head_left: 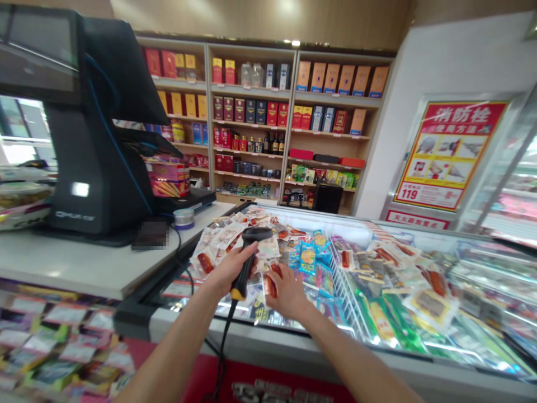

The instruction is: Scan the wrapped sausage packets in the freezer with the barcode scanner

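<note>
The fingers of the left hand (229, 268) are wrapped tight around the grip of a black barcode scanner (248, 256), whose head tilts toward the right and whose cord hangs down from the handle. Just beside it, the right hand (287, 291) has its fingers closed on a small clear snack packet (269, 282) with something red inside, held right under the scanner. Both hands hover over the glass lid of a chest freezer (377, 336) covered with loose packets. To the left, a white tabletop (84, 268) carries a dark cash register (88, 140). Wooden shelves (251, 95) of boxes and bottles line the back wall.
</note>
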Action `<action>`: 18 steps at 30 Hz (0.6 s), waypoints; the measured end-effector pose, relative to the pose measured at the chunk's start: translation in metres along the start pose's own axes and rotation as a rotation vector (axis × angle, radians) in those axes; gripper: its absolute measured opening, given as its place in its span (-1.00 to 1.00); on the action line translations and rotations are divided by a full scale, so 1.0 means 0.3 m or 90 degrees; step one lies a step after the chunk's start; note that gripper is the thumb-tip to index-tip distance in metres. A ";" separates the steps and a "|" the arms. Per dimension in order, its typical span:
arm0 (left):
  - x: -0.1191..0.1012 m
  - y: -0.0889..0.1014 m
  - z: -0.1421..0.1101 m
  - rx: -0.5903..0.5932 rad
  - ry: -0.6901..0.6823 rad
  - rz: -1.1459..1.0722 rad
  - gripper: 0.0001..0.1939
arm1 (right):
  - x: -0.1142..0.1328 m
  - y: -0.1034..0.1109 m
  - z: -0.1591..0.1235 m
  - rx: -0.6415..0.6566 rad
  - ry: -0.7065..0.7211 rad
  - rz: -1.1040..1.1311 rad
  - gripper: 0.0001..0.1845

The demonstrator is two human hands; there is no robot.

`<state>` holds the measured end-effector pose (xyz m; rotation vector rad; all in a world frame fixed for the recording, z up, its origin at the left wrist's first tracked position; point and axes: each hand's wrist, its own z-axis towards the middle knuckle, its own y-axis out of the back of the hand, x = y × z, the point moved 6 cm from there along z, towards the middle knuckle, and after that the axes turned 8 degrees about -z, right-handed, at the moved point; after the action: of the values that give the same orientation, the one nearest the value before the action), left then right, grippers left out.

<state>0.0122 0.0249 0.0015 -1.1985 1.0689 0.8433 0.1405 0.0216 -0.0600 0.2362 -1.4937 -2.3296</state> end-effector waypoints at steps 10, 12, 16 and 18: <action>0.064 -0.109 0.027 0.077 0.009 0.011 -0.64 | -0.348 0.007 0.056 -0.060 -0.209 -0.031 -0.48; 0.073 -0.129 0.031 0.080 0.016 0.007 -0.65 | -0.379 0.007 0.048 -0.059 -0.240 -0.037 -0.48; 0.081 -0.157 0.038 0.085 0.031 0.023 -0.64 | -0.412 0.000 0.043 -0.060 -0.232 -0.030 -0.52; 0.082 -0.164 0.041 0.086 0.032 0.035 -0.64 | -0.435 0.003 0.042 -0.084 -0.235 0.004 -0.53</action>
<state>0.0680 0.0268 -0.0067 -1.0867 1.1858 0.7739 0.2566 0.0824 -0.0607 -0.2459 -1.4831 -2.5548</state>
